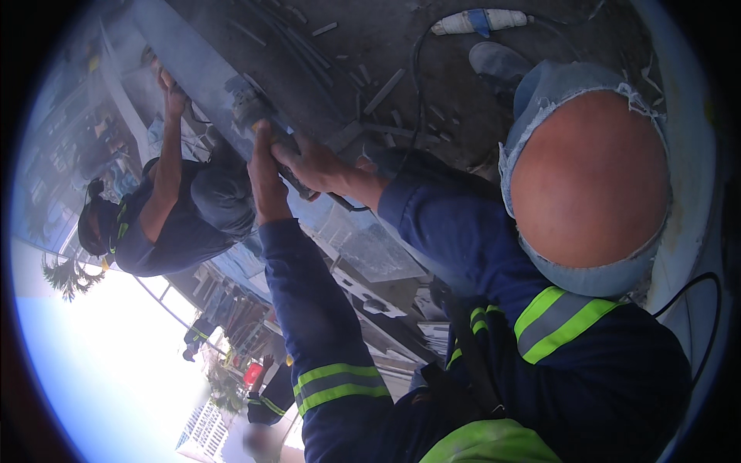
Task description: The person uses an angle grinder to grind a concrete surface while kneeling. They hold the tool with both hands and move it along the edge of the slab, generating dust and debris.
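A dusty angle grinder [248, 106] lies with its head against the face of a long pale slab [181, 54]. My left hand [266, 150] is closed around the front of its body, near the head. Further back, my right hand [315, 163] wraps round the rear part, where a black cord [347, 205] trails out. My fingers partly cover the tool, and its disc is hard to make out. Whitish dust hangs around the slab's far end.
At the left a crouching co-worker [174, 208] in dark clothes reaches a hand [170, 91] to the slab's edge. Narrow offcuts [384, 91] litter the ground beyond the slab. A taped cable connector [482, 21] lies at the top. Flat slabs [370, 243] are below my arms.
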The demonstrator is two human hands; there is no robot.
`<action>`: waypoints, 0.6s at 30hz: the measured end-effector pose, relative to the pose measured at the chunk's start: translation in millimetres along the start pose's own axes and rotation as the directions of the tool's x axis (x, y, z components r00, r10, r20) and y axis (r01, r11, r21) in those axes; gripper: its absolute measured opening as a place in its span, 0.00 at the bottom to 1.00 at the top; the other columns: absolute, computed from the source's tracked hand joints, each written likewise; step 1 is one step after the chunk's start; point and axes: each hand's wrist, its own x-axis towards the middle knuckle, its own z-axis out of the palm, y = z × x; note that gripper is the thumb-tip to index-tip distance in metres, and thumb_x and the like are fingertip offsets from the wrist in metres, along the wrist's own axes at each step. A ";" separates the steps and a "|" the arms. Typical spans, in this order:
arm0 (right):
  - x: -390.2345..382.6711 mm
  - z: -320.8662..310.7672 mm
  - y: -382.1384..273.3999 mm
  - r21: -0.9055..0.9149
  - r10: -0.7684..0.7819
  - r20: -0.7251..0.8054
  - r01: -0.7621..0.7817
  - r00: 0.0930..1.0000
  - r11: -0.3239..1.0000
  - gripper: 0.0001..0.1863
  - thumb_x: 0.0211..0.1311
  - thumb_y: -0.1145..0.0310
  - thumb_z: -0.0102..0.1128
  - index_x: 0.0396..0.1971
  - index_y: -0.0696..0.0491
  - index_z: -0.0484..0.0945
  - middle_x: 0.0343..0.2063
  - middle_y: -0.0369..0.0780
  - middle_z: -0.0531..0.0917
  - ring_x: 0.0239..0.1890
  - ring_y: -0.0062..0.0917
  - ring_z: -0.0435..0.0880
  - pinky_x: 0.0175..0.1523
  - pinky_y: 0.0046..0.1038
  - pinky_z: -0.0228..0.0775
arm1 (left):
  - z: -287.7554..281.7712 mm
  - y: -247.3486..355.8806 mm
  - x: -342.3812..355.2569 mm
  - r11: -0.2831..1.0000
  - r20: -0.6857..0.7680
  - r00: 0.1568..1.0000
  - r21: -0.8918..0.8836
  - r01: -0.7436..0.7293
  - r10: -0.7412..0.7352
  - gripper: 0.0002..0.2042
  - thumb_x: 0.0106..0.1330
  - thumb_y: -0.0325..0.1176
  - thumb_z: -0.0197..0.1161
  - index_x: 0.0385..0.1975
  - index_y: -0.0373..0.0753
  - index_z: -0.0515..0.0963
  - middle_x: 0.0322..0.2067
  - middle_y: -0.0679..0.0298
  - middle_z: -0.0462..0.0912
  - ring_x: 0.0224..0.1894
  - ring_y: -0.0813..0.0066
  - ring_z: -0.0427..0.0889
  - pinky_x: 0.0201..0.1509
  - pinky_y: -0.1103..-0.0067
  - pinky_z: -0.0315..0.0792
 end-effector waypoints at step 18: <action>-37.1 -11.8 -17.7 -0.090 0.012 0.023 -0.010 1.000 0.996 0.40 0.85 0.39 0.54 0.72 0.62 0.68 0.44 0.47 0.85 0.38 0.32 0.92 0.29 0.34 0.89 | 9.6 2.9 -28.7 0.996 0.065 0.997 -0.083 -0.042 0.048 0.36 0.76 0.56 0.75 0.67 0.26 0.83 0.56 0.56 0.89 0.56 0.66 0.87 0.65 0.69 0.78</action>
